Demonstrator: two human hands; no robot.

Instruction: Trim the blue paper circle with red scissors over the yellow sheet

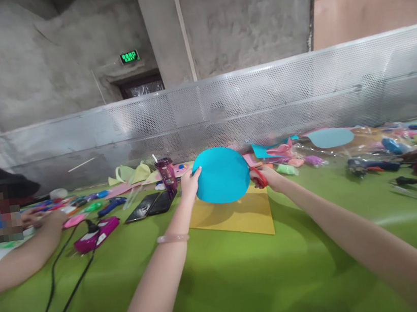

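Observation:
My left hand [189,183] pinches the left edge of a round turquoise paper disc [222,174], held upright above the green table. At the disc's right edge, my right hand [268,175] is closed on red-handled scissors [259,177]. Their blades are hidden behind the paper. A yellow sheet [245,213] lies flat on the table just below the disc. A pale bracelet [172,238] circles my left wrist.
A purple tumbler [167,173], two dark phones [152,205] and a pink tool with a black cord [95,235] lie left. Another person's arm [22,257] rests at far left. Craft scraps, clay and tools crowd the right [371,163]. A perforated metal panel [262,100] backs the green table [247,273].

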